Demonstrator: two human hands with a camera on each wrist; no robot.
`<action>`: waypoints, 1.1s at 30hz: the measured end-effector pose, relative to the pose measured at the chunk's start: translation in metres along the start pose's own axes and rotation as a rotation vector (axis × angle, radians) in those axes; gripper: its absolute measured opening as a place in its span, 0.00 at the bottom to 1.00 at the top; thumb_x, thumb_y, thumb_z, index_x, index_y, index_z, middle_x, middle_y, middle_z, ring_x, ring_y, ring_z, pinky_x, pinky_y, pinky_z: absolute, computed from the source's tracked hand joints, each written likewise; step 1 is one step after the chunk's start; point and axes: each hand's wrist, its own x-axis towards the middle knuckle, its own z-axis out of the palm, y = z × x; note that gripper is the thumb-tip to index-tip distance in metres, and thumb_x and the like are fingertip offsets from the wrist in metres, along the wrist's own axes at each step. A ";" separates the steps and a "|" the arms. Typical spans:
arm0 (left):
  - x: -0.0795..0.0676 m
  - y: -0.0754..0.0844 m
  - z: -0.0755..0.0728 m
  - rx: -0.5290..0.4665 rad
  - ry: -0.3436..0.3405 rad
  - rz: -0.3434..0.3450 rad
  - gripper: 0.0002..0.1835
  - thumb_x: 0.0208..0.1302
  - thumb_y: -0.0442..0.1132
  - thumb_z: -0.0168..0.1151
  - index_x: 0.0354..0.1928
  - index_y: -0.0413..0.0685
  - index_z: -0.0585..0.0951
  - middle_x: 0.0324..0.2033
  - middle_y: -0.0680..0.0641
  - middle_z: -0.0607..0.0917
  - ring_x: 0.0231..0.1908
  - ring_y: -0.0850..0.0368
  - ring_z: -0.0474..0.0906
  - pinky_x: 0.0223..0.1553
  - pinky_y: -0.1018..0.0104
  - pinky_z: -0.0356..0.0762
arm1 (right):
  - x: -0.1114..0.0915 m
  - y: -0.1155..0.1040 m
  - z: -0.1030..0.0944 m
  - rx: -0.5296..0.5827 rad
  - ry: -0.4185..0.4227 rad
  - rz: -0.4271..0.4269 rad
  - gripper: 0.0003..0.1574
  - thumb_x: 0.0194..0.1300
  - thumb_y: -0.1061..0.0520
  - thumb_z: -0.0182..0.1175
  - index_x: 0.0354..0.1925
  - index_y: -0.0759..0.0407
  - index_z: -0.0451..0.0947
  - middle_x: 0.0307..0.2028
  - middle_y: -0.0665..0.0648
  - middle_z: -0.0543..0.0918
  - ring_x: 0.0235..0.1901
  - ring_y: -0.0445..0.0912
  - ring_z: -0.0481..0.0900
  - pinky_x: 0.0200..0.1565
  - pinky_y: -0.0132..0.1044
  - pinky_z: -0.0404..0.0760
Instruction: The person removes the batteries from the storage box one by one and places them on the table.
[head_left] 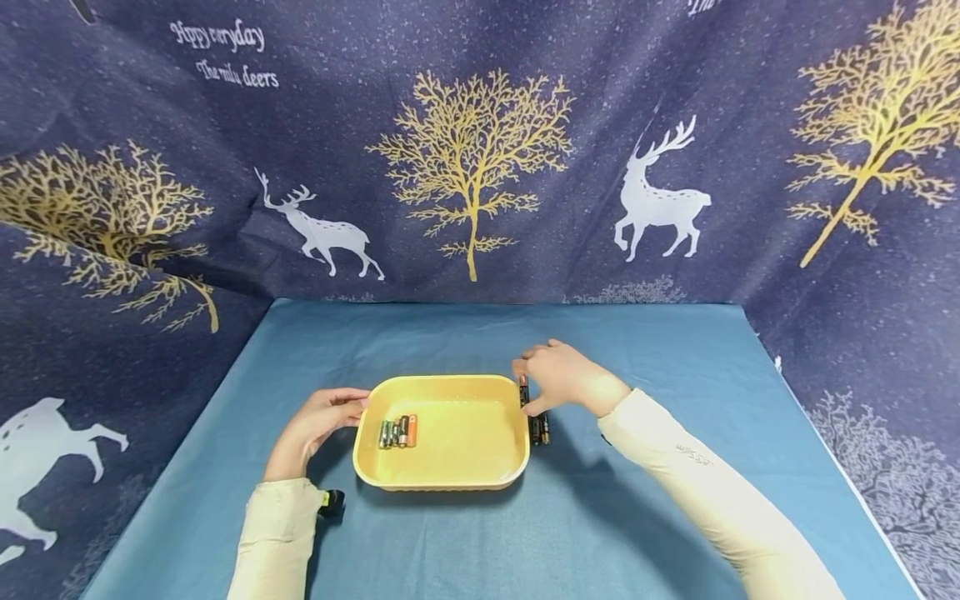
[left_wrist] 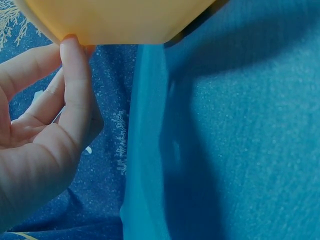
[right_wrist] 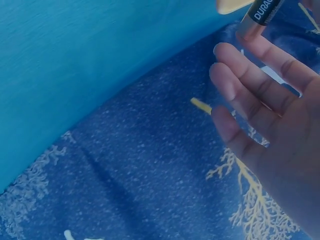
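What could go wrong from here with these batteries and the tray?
The black-and-copper battery in the right hand seems held by its ends, so it might slip. The loose batteries outside the yellow tray, at its right, lie close to that hand and could get knocked. If the left hand, holding the tray's left edge, jerks, the row of batteries inside might roll apart.

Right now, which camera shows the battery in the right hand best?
The right wrist view: the Duracell battery appears large, its brand partly readable, though cropped. The head view shows it small, in the right hand; the left wrist view misses it.
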 end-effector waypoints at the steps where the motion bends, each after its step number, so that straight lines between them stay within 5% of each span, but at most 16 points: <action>1: 0.000 0.000 0.000 0.000 0.001 0.001 0.23 0.67 0.32 0.59 0.58 0.22 0.71 0.44 0.40 0.84 0.34 0.60 0.82 0.40 0.65 0.82 | -0.001 0.002 0.001 -0.005 -0.002 0.006 0.21 0.51 0.38 0.71 0.33 0.47 0.74 0.34 0.49 0.79 0.41 0.48 0.76 0.51 0.53 0.71; 8: 0.001 -0.001 -0.001 0.002 0.007 0.000 0.23 0.67 0.33 0.59 0.58 0.23 0.72 0.45 0.40 0.84 0.34 0.59 0.82 0.41 0.64 0.82 | -0.013 0.012 0.010 -0.040 0.000 0.012 0.22 0.50 0.38 0.72 0.34 0.48 0.75 0.34 0.50 0.80 0.39 0.48 0.76 0.42 0.45 0.71; 15: 0.002 -0.002 -0.002 -0.006 0.001 -0.001 0.22 0.67 0.33 0.59 0.58 0.22 0.72 0.44 0.41 0.84 0.34 0.59 0.82 0.41 0.64 0.82 | -0.023 0.020 0.020 -0.022 0.001 0.026 0.22 0.47 0.41 0.74 0.34 0.49 0.77 0.40 0.55 0.83 0.44 0.52 0.79 0.50 0.53 0.74; 33: 0.001 0.000 -0.002 0.003 -0.001 -0.007 0.23 0.68 0.34 0.59 0.58 0.23 0.72 0.45 0.40 0.84 0.34 0.59 0.83 0.41 0.63 0.82 | -0.025 0.023 0.060 0.007 -0.054 0.054 0.25 0.43 0.38 0.76 0.31 0.51 0.78 0.33 0.51 0.82 0.36 0.48 0.79 0.47 0.49 0.73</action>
